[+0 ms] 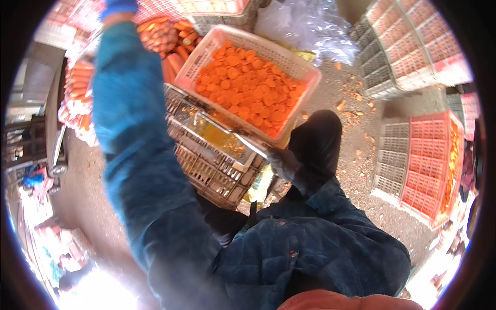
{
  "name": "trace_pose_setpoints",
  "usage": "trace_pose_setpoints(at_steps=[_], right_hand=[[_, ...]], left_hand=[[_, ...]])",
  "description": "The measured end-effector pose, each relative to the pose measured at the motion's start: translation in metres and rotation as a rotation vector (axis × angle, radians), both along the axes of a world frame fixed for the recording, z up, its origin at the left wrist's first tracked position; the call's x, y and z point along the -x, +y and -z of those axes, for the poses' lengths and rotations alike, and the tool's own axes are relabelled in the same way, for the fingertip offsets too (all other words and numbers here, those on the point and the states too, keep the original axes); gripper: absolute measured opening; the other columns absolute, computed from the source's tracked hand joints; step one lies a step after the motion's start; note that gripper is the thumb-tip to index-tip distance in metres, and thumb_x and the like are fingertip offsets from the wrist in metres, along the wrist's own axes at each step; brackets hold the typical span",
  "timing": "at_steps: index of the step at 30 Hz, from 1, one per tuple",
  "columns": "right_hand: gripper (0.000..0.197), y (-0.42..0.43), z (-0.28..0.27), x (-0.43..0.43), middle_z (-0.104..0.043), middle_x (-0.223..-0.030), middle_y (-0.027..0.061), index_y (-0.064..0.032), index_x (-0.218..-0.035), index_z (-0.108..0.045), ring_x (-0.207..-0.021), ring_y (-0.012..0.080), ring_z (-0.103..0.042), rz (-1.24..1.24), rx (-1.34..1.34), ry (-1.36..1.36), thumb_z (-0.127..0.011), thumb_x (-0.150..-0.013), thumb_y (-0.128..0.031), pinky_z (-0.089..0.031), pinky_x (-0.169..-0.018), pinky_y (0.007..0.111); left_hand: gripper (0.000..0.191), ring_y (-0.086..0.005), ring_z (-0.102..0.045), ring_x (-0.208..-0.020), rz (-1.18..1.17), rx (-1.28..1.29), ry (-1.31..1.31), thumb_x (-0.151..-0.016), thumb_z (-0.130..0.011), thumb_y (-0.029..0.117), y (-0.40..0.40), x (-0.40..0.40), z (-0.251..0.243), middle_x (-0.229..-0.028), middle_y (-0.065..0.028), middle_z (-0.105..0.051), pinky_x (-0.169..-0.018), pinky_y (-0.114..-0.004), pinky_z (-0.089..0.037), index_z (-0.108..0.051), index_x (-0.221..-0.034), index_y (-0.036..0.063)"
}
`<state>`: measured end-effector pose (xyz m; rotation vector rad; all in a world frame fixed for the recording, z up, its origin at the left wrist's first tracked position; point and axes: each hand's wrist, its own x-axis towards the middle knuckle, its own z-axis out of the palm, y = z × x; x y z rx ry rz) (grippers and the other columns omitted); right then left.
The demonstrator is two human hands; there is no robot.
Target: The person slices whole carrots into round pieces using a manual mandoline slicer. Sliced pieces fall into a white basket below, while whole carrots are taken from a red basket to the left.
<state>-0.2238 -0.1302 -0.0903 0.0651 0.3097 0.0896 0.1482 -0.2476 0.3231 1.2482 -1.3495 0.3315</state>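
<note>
My left arm reaches up and away; only the blue-gloved wrist part of my left hand (pixel 119 6) shows at the top edge, its fingers out of frame. My right hand (pixel 285 164), blurred and in a dark glove, is closed at the near end of a long metal blade or bar (pixel 252 145). Just left of it, a metal-framed slicing board (pixel 217 135) with orange scraps and wet yellowish residue lies across an upturned plastic crate (pixel 207 170). Beyond the board, a pale pink plastic basket (pixel 312 83) holds many round carrot slices (pixel 252 83).
Whole carrots (pixel 176 62) and a net bag of carrots (pixel 159 37) lie behind my left arm. Another carrot bag (pixel 79 83) stands at left. Clear plastic sheeting (pixel 306 25) is at the top. Stacked crates (pixel 407 46) and a red crate (pixel 426 162) stand right; scraps litter the floor (pixel 356 155).
</note>
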Motion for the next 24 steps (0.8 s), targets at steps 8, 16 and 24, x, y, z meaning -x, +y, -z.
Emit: trace_pose_setpoints(at_steps=[8, 16, 24], right_hand=[[0.018, -0.004, 0.040, 0.024, -0.066, -0.078, 0.0060, -0.0028, -0.099, -0.066, -0.066, 0.0168, -0.064, 0.278, 1.257, 0.460, -0.064, -0.097, -0.021, -0.052, -0.059, 0.028], [0.032, -0.029, 0.018, 0.038, -0.069, -0.081, 0.0175, 0.0019, -0.105, -0.065, -0.075, 0.0304, -0.067, 0.257, 3.241, 0.209, -0.065, -0.095, -0.028, -0.056, -0.064, 0.039], [0.051, 0.041, -0.096, -0.023, -0.069, -0.093, 0.0169, 0.0020, -0.114, -0.061, -0.087, 0.0320, -0.066, -0.088, 1.878, 0.723, -0.045, -0.104, -0.045, -0.053, -0.080, 0.044]], left_hand=[[0.038, -0.0342, -0.059, -0.120, 0.089, -0.439, 0.026, -0.081, -0.078, 0.021, 0.244, 0.103, 0.186, -0.133, -0.0145, -0.061, -0.099, -0.043, -0.050, -0.070, -0.117, 0.0106], [0.044, -0.0188, -0.067, -0.106, -1.360, -0.415, 0.944, -0.087, -0.077, 0.021, 0.679, -0.003, 0.435, -0.116, -0.0158, -0.071, -0.086, -0.031, -0.052, -0.065, -0.124, -0.0015], [0.078, -0.0363, -0.063, -0.116, -1.089, -1.457, 1.045, -0.075, -0.073, 0.065, 0.690, -0.039, 0.556, -0.126, -0.0186, -0.066, -0.099, -0.045, -0.049, -0.065, -0.129, 0.0088]])
